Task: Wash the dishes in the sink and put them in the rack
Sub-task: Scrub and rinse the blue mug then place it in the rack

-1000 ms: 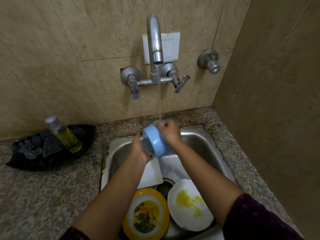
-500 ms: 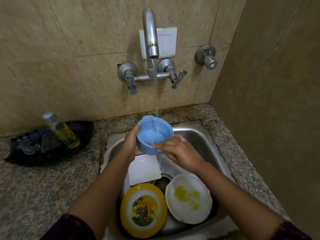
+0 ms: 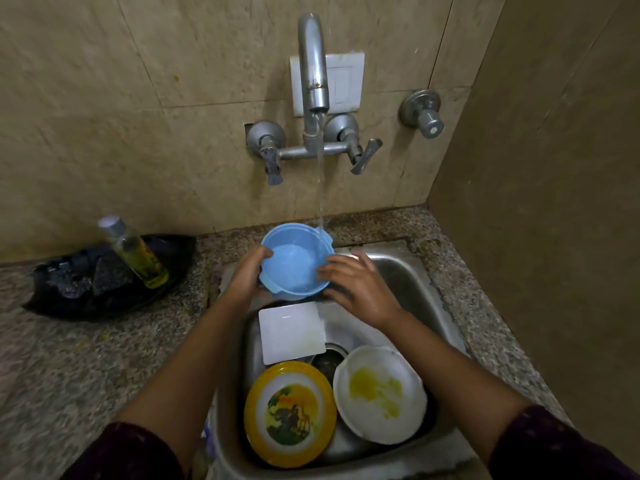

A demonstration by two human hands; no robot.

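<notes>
Nearest, a yellow plate (image 3: pixel 290 414) and a stained white plate (image 3: pixel 381 393) lie in the sink (image 3: pixel 412 282). Beyond them, both hands, left (image 3: pixel 246 278) and right (image 3: pixel 356 285), grip the blue bowl (image 3: pixel 296 261) above the sink, under the tap (image 3: pixel 313 64).

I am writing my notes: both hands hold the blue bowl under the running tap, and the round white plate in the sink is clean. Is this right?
Not quite. The head view shows the round white plate smeared with yellow residue, not clean. The rest holds: left hand and right hand hold the blue bowl under the running tap.

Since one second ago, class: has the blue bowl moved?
Yes. The blue bowl has turned from sideways to mouth-up, under the tap, water striking its far rim.
</notes>
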